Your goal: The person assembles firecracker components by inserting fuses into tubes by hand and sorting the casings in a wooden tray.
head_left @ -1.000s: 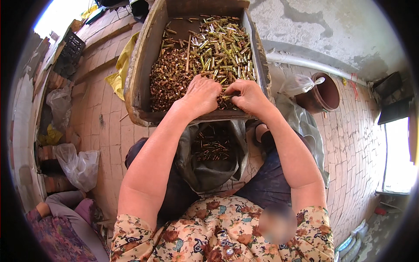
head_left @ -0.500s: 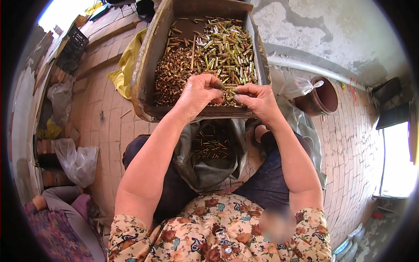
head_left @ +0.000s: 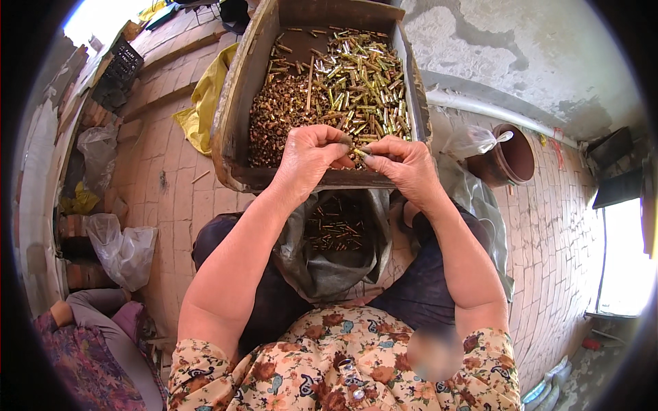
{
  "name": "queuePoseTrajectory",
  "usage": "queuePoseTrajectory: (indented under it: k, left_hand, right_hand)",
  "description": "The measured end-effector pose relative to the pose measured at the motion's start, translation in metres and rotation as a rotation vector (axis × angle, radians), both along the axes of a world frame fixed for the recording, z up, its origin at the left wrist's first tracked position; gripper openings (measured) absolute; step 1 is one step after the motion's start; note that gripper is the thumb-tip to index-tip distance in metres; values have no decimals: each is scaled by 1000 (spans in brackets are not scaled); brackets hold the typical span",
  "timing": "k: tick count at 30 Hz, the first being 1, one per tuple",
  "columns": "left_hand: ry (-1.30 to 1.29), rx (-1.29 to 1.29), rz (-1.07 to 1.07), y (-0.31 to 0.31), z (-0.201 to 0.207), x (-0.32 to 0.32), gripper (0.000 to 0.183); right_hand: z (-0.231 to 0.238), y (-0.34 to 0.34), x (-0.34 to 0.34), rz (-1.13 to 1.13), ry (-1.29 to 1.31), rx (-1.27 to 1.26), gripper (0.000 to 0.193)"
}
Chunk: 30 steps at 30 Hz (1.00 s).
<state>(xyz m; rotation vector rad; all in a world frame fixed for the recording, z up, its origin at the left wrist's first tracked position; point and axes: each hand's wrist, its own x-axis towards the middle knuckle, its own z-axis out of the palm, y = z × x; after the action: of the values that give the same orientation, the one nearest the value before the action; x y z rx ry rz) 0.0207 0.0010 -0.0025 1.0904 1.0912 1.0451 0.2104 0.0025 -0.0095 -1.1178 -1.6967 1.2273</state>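
Over the near edge of a deep tray (head_left: 229, 123), my left hand (head_left: 314, 154) and my right hand (head_left: 404, 163) meet with their fingertips pinched. Between them is a small brass-coloured metal tube (head_left: 358, 152), its ends covered by thumbs and forefingers. Inside the tray, long shiny tubes (head_left: 367, 89) heap up at the right. Small copper-coloured ring-like pieces (head_left: 274, 120) fill the left side, and a thin stick (head_left: 310, 83) lies between the two heaps. Below the tray, between my knees, an open grey-green sack (head_left: 291, 257) has several tubes (head_left: 336, 229) in it.
A yellow sheet (head_left: 209, 103) hangs at the tray's left. To the right stands a brown bucket (head_left: 504, 157) with a clear plastic bag (head_left: 469, 140) against it. Another person's leg (head_left: 113, 329) shows at lower left, near a plastic bag (head_left: 123, 250).
My hands have drawn slightly closer together and lower, now over the tray's near edge. The small tube shows more plainly between the fingertips. The view has shifted slightly.
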Motion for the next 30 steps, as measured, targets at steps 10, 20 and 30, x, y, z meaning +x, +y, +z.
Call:
queuePoseTrajectory:
  k: [10,20,30]
  left_hand:
    - [-64,16,40,-4,0,2,10]
    - [-110,1,36,-6,4,1,10]
    - [-139,7,52,-8,5,2,10]
  right_hand:
    - [5,-5,-2,-37,58,-34,16]
    - [1,-7,-6,-157,238,-128,9]
    - [-7,-8,-10,-207,485,-271,11]
